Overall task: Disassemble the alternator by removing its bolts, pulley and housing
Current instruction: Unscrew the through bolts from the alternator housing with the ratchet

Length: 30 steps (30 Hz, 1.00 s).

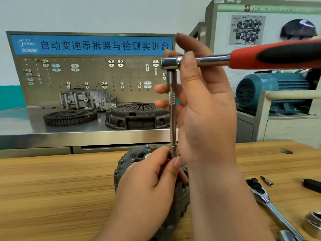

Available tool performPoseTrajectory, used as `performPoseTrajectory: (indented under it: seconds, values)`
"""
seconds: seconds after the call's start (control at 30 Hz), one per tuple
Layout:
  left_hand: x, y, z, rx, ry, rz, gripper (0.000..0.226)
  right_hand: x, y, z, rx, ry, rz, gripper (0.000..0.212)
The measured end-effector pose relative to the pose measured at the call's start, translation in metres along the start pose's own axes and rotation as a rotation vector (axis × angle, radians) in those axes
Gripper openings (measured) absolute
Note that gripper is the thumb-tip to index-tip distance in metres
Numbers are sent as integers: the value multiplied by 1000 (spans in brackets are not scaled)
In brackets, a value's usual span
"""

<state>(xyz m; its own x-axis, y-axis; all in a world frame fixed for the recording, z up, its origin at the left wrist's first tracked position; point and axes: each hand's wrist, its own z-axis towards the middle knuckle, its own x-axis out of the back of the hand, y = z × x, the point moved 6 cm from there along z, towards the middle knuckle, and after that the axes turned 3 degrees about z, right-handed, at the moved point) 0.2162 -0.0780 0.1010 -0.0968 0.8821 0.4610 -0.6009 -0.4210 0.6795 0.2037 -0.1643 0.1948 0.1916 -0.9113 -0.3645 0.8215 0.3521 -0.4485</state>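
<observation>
The grey alternator (128,160) stands on the wooden table, mostly hidden behind my hands. A chrome extension bar (172,122) rises upright from its top, with a socket at the lower end. My left hand (147,185) pinches that socket end against the alternator. A wrench with a red and black handle (271,56) sits across the top of the bar, pointing right. My right hand (205,105) is raised beside the bar, fingers curled round the wrench head and the bar's knurled part.
A chrome ratchet (265,200), a small bit (267,180), a black handle (311,186) and a metal part (313,221) lie on the table at the right. Behind stands a steel bench with a flywheel (69,117), clutch cover (137,115) and pegboard; a blue motor (271,91) is at right.
</observation>
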Motion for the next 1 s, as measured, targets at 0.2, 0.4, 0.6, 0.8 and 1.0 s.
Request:
performPoseTrajectory:
  seconds: [0.2,0.4,0.6,0.8,1.0]
  values:
    - [0,0,-2,-23,-5,66,25,1,8,2,-174,3,312,19]
    - [-1,-1,1,2,-13,50,24,1,-4,2,34,-35,38,17]
    - [-2,-1,-1,-12,-20,-15,28,-3,-3,-2,49,-4,-62,15]
    - [-1,-1,-1,-12,-13,4,34,-4,7,0,-119,9,218,15]
    - [-2,-2,2,28,-6,-17,26,-3,-9,-2,134,19,-158,16]
